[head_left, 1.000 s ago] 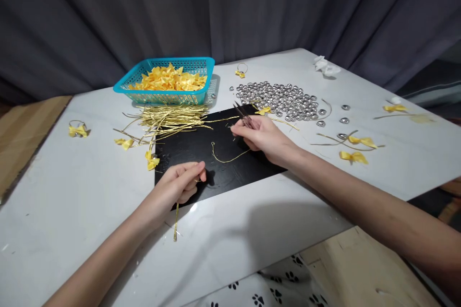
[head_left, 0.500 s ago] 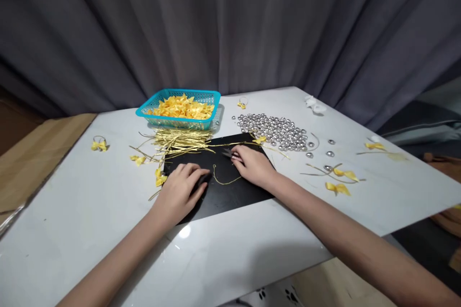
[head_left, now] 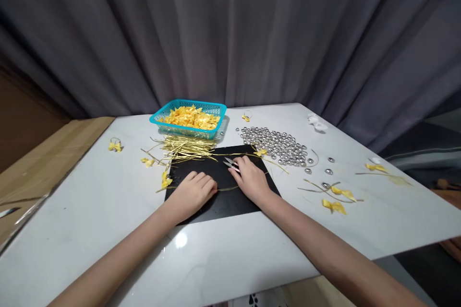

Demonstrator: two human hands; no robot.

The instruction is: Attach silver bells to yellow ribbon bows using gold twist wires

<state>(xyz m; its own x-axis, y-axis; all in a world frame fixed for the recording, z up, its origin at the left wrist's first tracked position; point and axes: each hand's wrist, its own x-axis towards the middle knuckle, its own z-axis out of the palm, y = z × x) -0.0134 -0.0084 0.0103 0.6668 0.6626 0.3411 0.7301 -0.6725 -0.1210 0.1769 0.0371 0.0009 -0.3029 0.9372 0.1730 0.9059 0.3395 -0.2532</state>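
reader: where is the working piece, and what grasps it?

guide: from the left: the left hand rests over the black mat, fingertips drawn together on the gold cord. the cord crosses the mat from these fingertips to the right hand, which is closed around the snips, blades parted.

reader: how does the cord handle?

guide: expect a light, thin strand, easily bent, probably able to keep a curve. breakage under finger pressure is unlikely; the smooth-looking surface may slide or roll. pinch it close to the left fingertips. treat the snips as small and rigid: grip behind the blades, clear of the points.

reader: what cannot be verified?

guide: at left, a loose end emerges beyond the left hand, near a yellow bow; whether it belongs to the same cord cannot be told. the contact under the left fingers is hidden. at right, the right hand covers the snips' handles; whether it also touches the cord is unclear. both forearms are cut off below.
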